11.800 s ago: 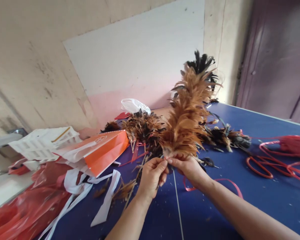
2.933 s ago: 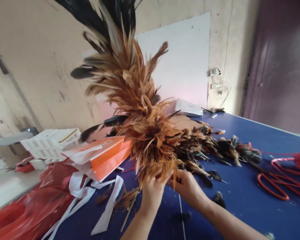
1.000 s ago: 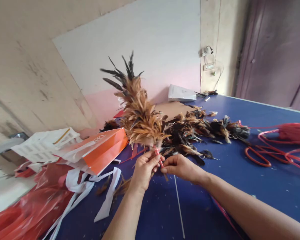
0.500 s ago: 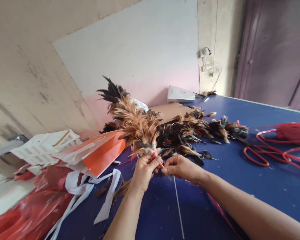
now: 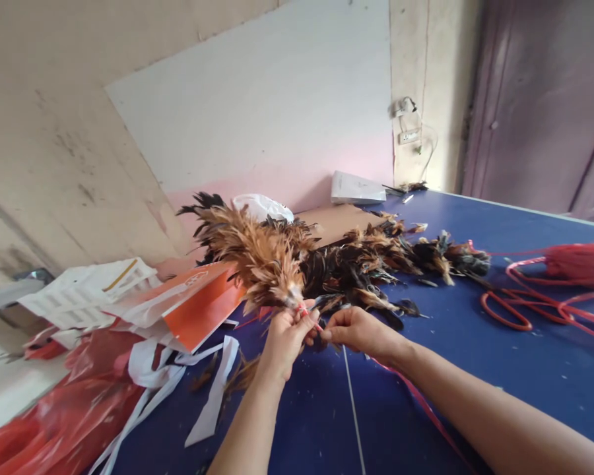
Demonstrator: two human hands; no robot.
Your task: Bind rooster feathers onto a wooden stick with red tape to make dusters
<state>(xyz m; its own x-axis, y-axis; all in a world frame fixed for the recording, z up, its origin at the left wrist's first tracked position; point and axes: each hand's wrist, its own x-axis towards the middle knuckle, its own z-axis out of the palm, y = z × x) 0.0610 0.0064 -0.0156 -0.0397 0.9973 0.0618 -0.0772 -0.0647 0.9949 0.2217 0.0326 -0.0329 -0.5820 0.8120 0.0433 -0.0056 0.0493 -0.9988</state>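
A feather duster with fluffy tan feathers and a dark tip slants up to the left. Closed around its bound lower end is my left hand, where red string wraps the thin stick. Beside the stick's near end, my right hand is closed in a pinch. Red plastic string runs from the lower right in beneath that hand; the fingertips' exact hold is partly hidden. Small dark feather bits show between the two hands.
Behind lies a pile of dark and brown feathers on the blue table. A red string bundle sits right. An orange-and-white bag, white strips and red plastic lie left. A white box stands behind.
The duster's feathered end has swung down and to the left, uncovering more of the white bag behind. Both hands stay nearly in place, still closed. The red string below shows more clearly.
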